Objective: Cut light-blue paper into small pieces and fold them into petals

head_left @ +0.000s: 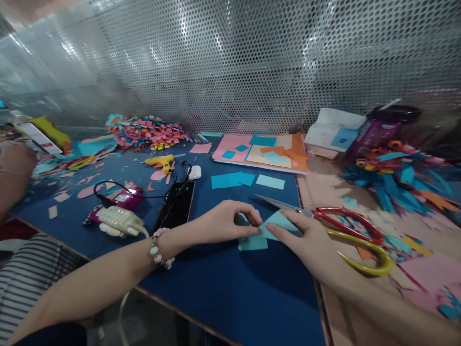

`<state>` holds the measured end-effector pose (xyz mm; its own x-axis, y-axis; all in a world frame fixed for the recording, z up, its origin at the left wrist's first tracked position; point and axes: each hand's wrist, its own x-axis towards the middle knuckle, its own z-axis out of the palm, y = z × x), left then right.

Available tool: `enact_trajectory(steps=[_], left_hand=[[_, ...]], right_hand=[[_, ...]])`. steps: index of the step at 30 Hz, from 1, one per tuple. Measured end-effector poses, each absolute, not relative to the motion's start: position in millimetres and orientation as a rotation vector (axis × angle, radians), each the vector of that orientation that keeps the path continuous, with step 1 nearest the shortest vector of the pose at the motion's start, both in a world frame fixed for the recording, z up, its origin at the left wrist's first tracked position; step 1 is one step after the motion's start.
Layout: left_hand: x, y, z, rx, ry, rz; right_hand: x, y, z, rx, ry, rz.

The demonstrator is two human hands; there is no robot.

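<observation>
My left hand (225, 222) pinches a small light-blue paper piece (254, 239) that lies on the blue table (230, 283), fingers curled onto its upper edge. My right hand (306, 238) meets it from the right, fingertips pressed on the same paper where a flap (283, 221) folds up. A beaded bracelet (158, 250) circles my left wrist. Scissors with red and yellow handles (355, 235) lie just behind my right hand, blades pointing left.
A black phone (178, 204) with cables, a white charger (117, 218) and a yellow glue gun (162, 162) lie to the left. Paper sheets (264, 154), cut squares (230, 180), paper flowers (396, 178) and scraps surround. Another person's hand (14, 168) is far left.
</observation>
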<state>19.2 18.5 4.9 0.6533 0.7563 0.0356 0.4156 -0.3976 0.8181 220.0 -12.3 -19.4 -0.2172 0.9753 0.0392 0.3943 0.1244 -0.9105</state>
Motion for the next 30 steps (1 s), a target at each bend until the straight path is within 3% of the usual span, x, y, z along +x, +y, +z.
enact_trajectory(steps=[9,14,30], left_hand=[[20,19,8,1.709,1.109,0.653],[22,16,7,1.577,1.112,0.792],[27,7,7,1.524,1.15,0.74]], right_hand=[[217,-8,-25,-1.109,-1.457,1.178],[212,-10,-20,-1.189,-1.663,1.183],[212,-13,-19,-1.177,-1.602,1.229]])
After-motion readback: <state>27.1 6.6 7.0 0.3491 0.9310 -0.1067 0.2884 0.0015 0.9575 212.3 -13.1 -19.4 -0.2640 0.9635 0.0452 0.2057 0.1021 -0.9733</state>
